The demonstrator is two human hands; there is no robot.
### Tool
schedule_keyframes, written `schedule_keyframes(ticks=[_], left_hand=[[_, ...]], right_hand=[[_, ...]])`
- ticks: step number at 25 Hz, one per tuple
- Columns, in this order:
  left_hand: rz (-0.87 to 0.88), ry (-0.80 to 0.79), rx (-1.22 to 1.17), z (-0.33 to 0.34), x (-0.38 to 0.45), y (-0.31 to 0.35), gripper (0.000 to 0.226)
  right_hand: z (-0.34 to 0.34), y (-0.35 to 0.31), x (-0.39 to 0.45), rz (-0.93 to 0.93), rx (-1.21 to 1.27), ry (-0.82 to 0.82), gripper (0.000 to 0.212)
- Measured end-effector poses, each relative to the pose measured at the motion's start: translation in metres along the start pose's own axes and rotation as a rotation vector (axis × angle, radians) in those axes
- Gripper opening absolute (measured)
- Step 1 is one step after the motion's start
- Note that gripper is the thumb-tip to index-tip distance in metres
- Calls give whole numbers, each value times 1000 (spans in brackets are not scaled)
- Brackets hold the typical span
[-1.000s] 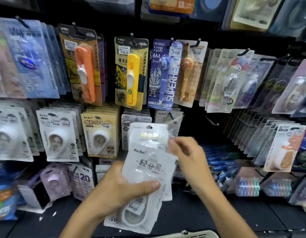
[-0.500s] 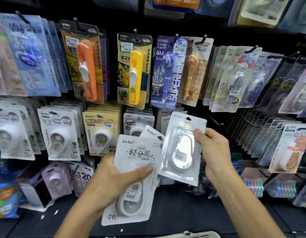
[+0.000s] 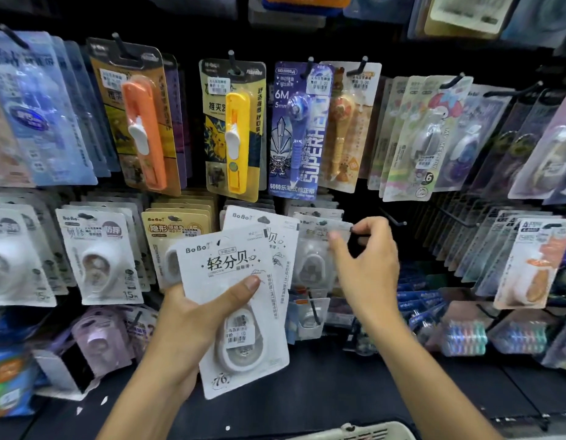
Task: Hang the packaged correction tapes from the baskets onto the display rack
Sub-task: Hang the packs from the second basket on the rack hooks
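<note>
My left hand [image 3: 186,328] grips a small stack of white BoBo correction tape packages [image 3: 234,265], thumb across the front one, held up in front of the middle row of the display rack [image 3: 386,192]. Just to its right, another clear-fronted correction tape package [image 3: 311,265] hangs at a peg among matching ones. My right hand [image 3: 367,268] pinches that package's top right corner with thumb and forefinger at the peg's tip. The peg itself is mostly hidden by the fingers.
Full rows of hanging packages fill the rack left, above and right. A bare black hook [image 3: 392,217] juts out just right of my right hand. A pale basket rim [image 3: 354,431] shows at the bottom edge. Small boxed goods lie on the dark shelf [image 3: 307,392] below.
My right hand took one package off the top of the stack, carried it right and up, and now has it at the peg. The left hand lifted the stack slightly.
</note>
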State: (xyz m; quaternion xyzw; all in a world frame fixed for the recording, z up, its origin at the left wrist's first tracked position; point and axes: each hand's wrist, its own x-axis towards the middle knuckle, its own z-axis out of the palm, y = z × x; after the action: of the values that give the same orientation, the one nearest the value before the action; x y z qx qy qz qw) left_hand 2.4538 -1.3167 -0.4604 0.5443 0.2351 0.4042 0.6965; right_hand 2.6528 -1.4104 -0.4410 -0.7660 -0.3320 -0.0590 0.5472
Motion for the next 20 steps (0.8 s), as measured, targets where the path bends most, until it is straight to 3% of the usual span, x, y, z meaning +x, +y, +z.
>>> schedule_keyframes(ticks=[3,5,9,12,16,19,20], left_hand=[[-46,-142,-16,15,9,2,45],[-86,-221,-42,24,10,2,44],[-20,-117,-37,29,10,-1,41],[34,-38,-21,30,11,-1,39],[55,-3,10,38,13,1,32],[109,-34,51,45,22,7,27],[118,-50,78,47,26,9,30]], right_hand=[[1,-4,-26,96,689,-429,19],[0,2,-30,160,809,-433,23],[-17,16,-9,170,488,-144,36],[-22,25,-3,112,385,-210,43],[-13,18,2,181,297,-242,40],[-10,10,0,-31,-70,-241,32],[-9,8,-7,-101,34,-272,32]])
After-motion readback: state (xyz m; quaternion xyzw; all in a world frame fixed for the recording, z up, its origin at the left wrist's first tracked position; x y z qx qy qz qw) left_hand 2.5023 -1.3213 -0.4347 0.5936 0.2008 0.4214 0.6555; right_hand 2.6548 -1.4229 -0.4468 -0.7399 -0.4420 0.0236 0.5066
